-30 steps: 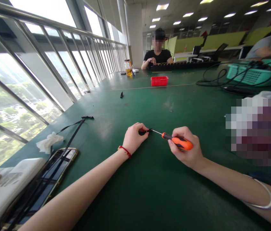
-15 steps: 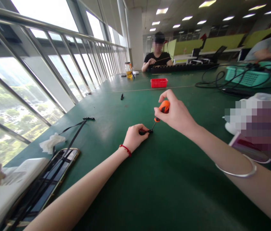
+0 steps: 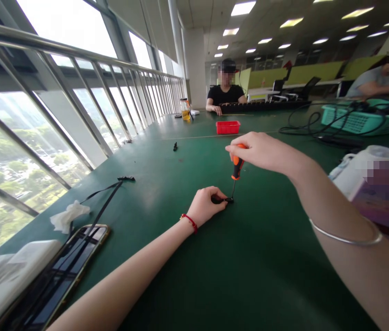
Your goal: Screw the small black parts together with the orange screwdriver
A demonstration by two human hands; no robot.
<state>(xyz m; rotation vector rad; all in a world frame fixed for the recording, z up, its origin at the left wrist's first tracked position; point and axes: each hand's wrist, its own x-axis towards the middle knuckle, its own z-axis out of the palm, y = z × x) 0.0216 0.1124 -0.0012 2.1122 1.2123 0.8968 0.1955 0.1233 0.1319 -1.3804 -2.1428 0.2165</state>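
Observation:
My left hand (image 3: pixel 205 205) pinches a small black part (image 3: pixel 228 200) against the green table (image 3: pixel 167 271). The kind of part is too small to tell, and the fingers cover some of it. Over its right end stands a screwdriver (image 3: pixel 237 168) with an orange and black handle, nearly upright, its tip at the part. My right hand (image 3: pixel 254 149) grips the top of that handle from above, fingers closed round it. Another small black piece (image 3: pixel 175 146) lies farther off on the table.
To my left lie a phone (image 3: pixel 77 257), a black strap (image 3: pixel 106 204) and crumpled tissue (image 3: pixel 68 216). A red tray (image 3: pixel 228 128) sits ahead. At right are a teal basket (image 3: pixel 349 120) with black cables and a plastic-wrapped pack (image 3: pixel 380 193). A person (image 3: pixel 227 92) sits across the table.
My right hand has turned over the handle top, and the screwdriver has gone from tilted to nearly upright. The view has shifted a little. The person opposite has lowered a hand to the table.

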